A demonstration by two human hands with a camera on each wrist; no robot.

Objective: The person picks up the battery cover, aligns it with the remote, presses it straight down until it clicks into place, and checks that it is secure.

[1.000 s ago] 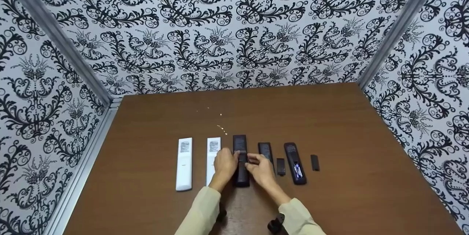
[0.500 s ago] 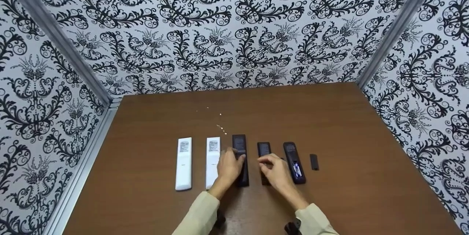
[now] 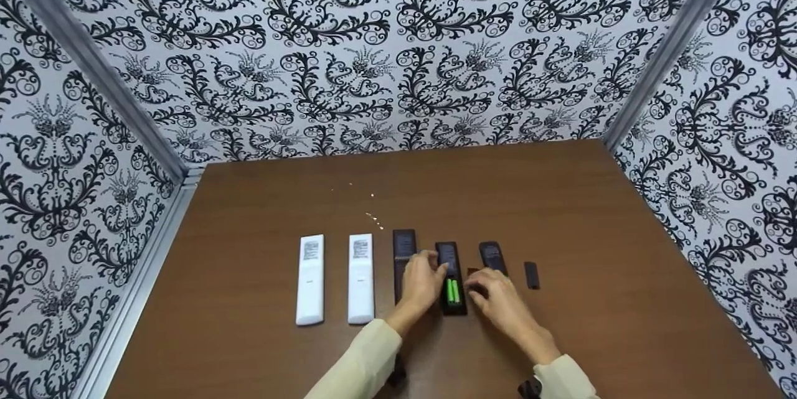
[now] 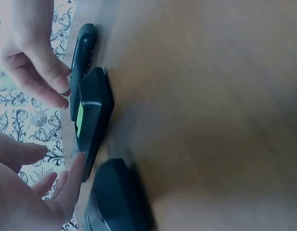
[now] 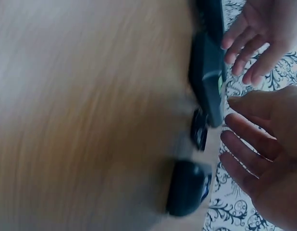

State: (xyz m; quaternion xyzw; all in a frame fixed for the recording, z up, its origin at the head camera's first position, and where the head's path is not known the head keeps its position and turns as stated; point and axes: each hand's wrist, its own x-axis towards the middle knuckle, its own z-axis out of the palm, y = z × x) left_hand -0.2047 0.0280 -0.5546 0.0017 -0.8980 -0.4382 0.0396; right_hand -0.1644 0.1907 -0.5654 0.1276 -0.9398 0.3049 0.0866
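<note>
A black remote control (image 3: 447, 257) lies face down with its battery bay uncovered, two green batteries (image 3: 452, 291) inside. My left hand (image 3: 421, 284) is at its left side, fingertips near the upper edge, and partly hides a longer black remote (image 3: 405, 242). On the other side is my right hand (image 3: 501, 304), fingers loosely bent with nothing between them. Close under it lies a small dark battery cover (image 5: 199, 130), seen in the right wrist view. The right hand also hides the lower part of a rounded black remote (image 3: 492, 254).
Two white remotes (image 3: 310, 281) lie face down side by side on the left of the brown table (image 3: 261, 200). A second black battery cover (image 3: 531, 275) is at the far right of the row. Patterned walls (image 3: 373, 75) enclose the back and sides.
Both hands have left the longer black remote and moved right. The left hand is now by the remote with green batteries, which have come into view; the right is over the small cover.
</note>
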